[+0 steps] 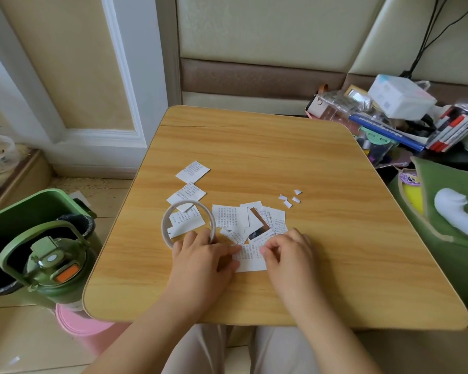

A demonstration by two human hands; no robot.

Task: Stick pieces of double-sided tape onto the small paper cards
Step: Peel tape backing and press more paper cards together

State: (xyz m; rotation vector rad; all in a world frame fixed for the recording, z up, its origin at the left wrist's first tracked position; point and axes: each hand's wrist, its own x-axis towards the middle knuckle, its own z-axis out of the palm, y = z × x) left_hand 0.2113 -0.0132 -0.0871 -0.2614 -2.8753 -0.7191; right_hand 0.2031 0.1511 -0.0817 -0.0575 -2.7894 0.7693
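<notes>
Near the wooden tabletop's [335, 238] front edge, a small white printed paper card [250, 259] lies between both hands, left hand [200, 255] pressing its left edge, right hand [287, 252] pinching its right edge, thin cream tape roll [188, 224] just beyond the left hand.

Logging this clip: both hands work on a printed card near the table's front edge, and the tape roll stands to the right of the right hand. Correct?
Not quite. The tape roll stands left of the card, by the left hand, not right of the right hand. The head view shows it; the rest holds.
</notes>
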